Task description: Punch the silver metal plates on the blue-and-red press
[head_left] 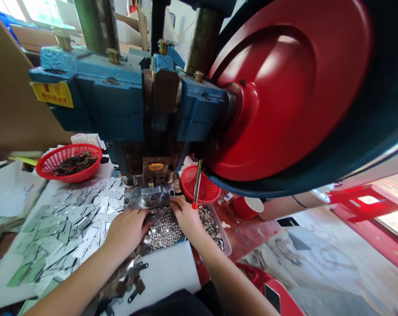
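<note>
My left hand (128, 228) is at the left edge of the press die (149, 197), its fingers bent together over small shiny metal parts (162, 229). What it holds, if anything, is hidden. On the other side, my right hand (186, 216) reaches to the die's right front edge with thumb and fingers pinched; any small piece between them cannot be made out. Above both hands stands the blue press (110, 101) with its large red flywheel (284, 96). A metal rod with a red end (197, 184) rises just behind my right hand.
Flat metal plates (63, 228) cover the left side, below a red basket (70, 175) of dark pieces. Another red basket (205, 188) and a clear bin (227, 245) of small parts stand right. Dark brackets (131, 281) lie in front. A red cup-like container (248, 207) is farther right.
</note>
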Action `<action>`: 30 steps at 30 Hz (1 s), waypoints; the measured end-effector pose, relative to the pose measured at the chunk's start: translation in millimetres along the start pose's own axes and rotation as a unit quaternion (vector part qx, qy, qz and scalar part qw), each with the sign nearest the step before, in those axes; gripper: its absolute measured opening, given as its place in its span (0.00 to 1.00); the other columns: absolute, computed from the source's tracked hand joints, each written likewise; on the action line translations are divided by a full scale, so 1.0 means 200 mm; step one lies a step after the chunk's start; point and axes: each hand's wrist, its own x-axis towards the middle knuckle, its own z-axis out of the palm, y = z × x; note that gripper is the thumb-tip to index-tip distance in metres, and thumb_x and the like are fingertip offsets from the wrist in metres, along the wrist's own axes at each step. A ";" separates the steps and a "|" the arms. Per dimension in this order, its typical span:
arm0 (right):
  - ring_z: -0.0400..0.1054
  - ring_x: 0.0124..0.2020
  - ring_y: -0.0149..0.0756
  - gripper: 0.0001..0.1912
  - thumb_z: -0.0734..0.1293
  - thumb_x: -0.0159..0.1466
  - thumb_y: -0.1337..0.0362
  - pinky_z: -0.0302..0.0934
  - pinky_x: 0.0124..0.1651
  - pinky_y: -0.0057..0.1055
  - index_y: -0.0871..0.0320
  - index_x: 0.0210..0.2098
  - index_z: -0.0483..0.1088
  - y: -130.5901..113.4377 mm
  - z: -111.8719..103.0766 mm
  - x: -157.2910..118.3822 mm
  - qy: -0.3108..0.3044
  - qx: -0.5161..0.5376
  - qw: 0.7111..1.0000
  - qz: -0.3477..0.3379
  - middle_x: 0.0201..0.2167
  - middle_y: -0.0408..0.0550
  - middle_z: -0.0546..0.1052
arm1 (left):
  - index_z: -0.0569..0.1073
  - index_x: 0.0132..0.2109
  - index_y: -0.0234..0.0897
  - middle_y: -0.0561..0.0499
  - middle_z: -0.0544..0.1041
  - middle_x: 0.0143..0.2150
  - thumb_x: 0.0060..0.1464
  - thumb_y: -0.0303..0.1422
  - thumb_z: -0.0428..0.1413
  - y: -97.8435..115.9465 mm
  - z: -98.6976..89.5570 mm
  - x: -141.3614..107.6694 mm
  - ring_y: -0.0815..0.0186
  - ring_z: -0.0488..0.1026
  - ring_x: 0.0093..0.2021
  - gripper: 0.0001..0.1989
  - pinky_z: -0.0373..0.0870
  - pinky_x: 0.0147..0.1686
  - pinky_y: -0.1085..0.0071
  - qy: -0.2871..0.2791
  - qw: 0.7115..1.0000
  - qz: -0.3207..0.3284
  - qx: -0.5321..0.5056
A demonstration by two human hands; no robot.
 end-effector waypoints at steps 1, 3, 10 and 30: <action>0.71 0.39 0.38 0.11 0.62 0.64 0.66 0.63 0.46 0.34 0.51 0.40 0.75 -0.01 0.00 0.01 0.008 -0.041 0.999 -0.027 0.36 0.45 0.78 | 0.75 0.42 0.42 0.43 0.78 0.37 0.54 0.40 0.50 0.00 0.01 0.00 0.51 0.73 0.38 0.14 0.66 0.39 0.55 0.002 1.000 0.002 -0.005; 0.69 0.39 0.39 0.12 0.61 0.64 0.67 0.61 0.47 0.35 0.53 0.42 0.75 -0.02 -0.01 0.03 0.020 -0.121 0.989 -0.079 0.37 0.48 0.77 | 0.75 0.41 0.41 0.43 0.77 0.38 0.53 0.39 0.50 0.00 0.01 0.00 0.51 0.72 0.39 0.13 0.66 0.39 0.56 -0.003 1.000 0.000 -0.011; 0.64 0.42 0.41 0.12 0.62 0.65 0.61 0.58 0.46 0.38 0.51 0.45 0.73 0.00 0.01 0.04 -0.013 -0.229 0.960 -0.160 0.39 0.50 0.73 | 0.72 0.40 0.40 0.46 0.74 0.40 0.54 0.35 0.48 -0.02 -0.01 -0.03 0.55 0.71 0.40 0.10 0.66 0.40 0.58 -0.020 1.000 0.002 -0.020; 0.64 0.41 0.38 0.08 0.63 0.64 0.65 0.55 0.48 0.37 0.50 0.37 0.75 0.03 0.00 0.03 -0.024 -0.208 0.960 -0.183 0.36 0.46 0.75 | 0.73 0.44 0.44 0.51 0.79 0.41 0.54 0.41 0.50 -0.09 -0.15 -0.12 0.59 0.75 0.38 0.13 0.70 0.40 0.63 0.019 0.972 -0.109 -0.207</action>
